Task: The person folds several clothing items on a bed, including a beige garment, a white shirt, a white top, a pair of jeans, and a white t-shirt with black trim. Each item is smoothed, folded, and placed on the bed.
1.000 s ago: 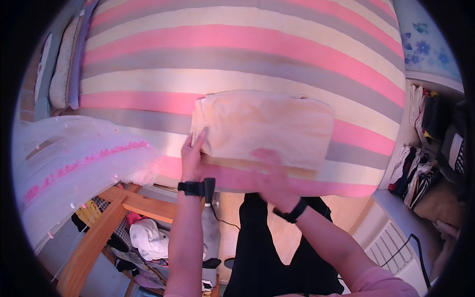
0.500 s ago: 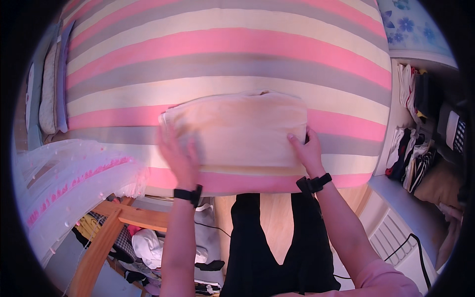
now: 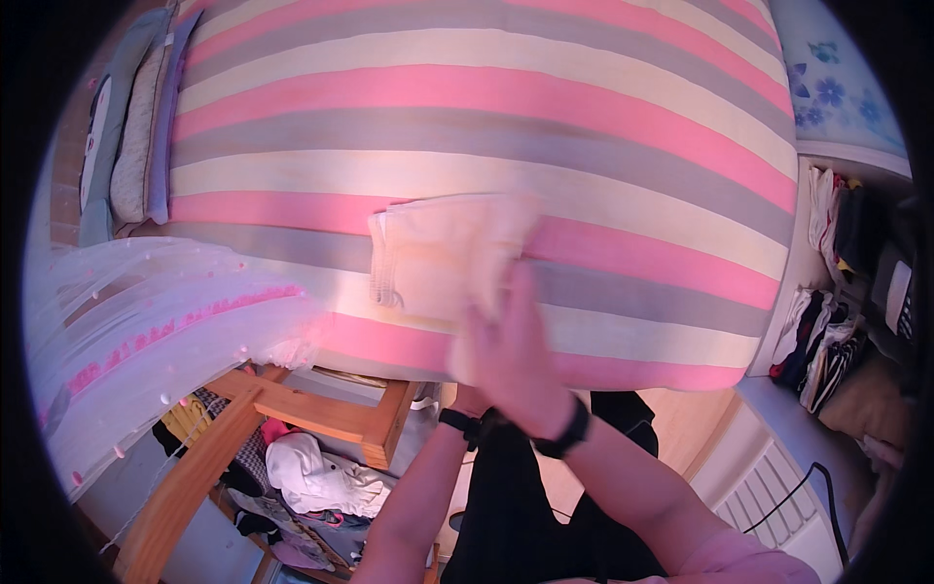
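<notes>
The right hand (image 3: 525, 375) is overlapping the beige cloth (image 3: 428, 255) at its near-right corner; the left hand (image 3: 470, 400) is lying nearside. Whether either grip is clasping, I cannot tell.

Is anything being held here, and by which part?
Cannot be told: the right hand is at the near right corner of the beige cloth, but blurred; the left hand is mostly hidden.

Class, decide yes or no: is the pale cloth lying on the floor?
No, the pale cloth lies on the bed, across its coloured stripes.
</notes>
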A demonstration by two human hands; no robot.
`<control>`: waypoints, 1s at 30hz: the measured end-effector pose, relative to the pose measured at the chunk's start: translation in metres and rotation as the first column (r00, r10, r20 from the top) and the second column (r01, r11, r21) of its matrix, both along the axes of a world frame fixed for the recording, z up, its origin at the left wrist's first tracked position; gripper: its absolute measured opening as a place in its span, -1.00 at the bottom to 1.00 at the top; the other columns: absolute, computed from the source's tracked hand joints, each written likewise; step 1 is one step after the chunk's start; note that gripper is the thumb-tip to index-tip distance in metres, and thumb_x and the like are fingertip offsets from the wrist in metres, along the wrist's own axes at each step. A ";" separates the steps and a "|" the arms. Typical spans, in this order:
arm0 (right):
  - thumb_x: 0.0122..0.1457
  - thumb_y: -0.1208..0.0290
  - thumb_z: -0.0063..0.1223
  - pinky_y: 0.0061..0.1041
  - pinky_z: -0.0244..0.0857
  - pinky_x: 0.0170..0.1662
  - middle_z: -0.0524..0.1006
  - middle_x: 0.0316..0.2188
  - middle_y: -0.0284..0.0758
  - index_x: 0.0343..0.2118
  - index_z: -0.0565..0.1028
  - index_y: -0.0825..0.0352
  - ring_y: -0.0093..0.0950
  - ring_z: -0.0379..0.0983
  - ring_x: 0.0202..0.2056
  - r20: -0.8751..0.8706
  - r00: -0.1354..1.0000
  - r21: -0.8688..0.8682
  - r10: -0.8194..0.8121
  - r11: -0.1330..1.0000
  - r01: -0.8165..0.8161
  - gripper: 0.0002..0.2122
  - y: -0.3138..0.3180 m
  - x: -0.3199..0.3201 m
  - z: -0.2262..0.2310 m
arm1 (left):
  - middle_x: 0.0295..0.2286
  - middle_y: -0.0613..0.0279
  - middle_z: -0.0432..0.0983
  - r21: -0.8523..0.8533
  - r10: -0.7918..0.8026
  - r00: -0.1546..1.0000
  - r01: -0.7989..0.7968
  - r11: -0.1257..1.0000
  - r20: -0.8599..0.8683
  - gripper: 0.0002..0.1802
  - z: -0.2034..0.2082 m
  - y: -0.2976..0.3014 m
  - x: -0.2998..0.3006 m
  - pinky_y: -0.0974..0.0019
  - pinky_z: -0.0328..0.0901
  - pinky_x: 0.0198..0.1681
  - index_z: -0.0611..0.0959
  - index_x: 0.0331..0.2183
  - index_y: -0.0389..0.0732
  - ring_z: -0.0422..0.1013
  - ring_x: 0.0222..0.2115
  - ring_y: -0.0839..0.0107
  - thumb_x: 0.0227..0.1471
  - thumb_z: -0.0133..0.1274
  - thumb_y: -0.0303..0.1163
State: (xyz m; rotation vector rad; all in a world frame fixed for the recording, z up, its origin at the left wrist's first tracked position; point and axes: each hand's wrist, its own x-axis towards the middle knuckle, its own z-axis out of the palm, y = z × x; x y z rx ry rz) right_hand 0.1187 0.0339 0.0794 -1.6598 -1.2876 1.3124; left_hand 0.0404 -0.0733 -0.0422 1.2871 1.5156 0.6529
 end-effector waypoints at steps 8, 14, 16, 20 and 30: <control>0.19 0.27 0.18 -0.03 0.18 0.28 0.13 0.37 0.10 0.30 0.22 0.34 0.04 0.24 0.26 0.035 0.870 -0.107 0.491 0.868 -0.486 -0.36 -0.033 -0.040 -0.063 | 0.21 0.04 0.26 -0.589 0.601 -0.175 -0.527 0.612 0.780 -0.25 0.003 0.001 -0.039 0.08 0.17 0.24 0.25 0.30 -0.23 0.26 0.15 0.17 0.30 0.06 0.00; 0.07 0.28 0.37 -0.16 0.21 0.28 0.37 0.18 -0.05 0.20 0.32 0.40 -0.14 0.30 0.22 0.225 0.973 -0.051 0.040 0.998 -0.029 -0.34 0.012 0.010 -0.131 | 0.00 0.25 0.51 -0.818 0.970 0.085 -0.523 0.239 0.229 -0.39 0.000 0.033 -0.074 0.22 0.29 0.10 0.48 0.17 -0.15 0.39 0.00 0.35 0.27 0.12 0.03; 0.05 0.22 0.42 -0.20 0.28 0.25 0.38 0.18 -0.09 0.20 0.32 0.42 -0.17 0.34 0.20 0.009 1.000 -0.144 0.026 0.989 -0.024 -0.29 0.042 0.004 -0.148 | -0.01 0.26 0.51 -0.888 0.969 0.089 -0.388 0.247 0.230 -0.37 -0.006 0.043 -0.065 0.22 0.31 0.09 0.48 0.16 -0.15 0.41 -0.02 0.34 0.24 0.16 0.05; 0.09 0.22 0.42 -0.31 0.39 0.17 0.42 0.18 -0.16 0.22 0.31 0.44 -0.27 0.42 0.15 -0.187 0.976 -0.513 -0.113 0.858 0.001 -0.29 0.069 0.005 -0.150 | 0.07 0.20 0.51 -0.905 0.963 0.076 -0.329 0.268 0.258 -0.33 -0.018 0.044 -0.047 0.04 0.29 0.15 0.46 0.19 -0.10 0.41 0.05 0.23 0.20 0.18 0.07; 0.22 0.39 0.20 -0.71 0.11 -0.56 0.55 -0.20 -0.45 0.15 0.40 0.32 -0.72 0.42 -0.40 -0.399 0.822 -0.503 -0.406 0.846 0.174 -0.56 -0.026 0.086 0.013 | 0.17 -0.05 0.42 -0.833 0.842 0.012 -0.136 0.536 0.540 -0.37 0.052 0.007 -0.004 0.01 0.33 0.24 0.34 0.26 -0.32 0.43 0.14 0.09 0.29 0.03 -0.21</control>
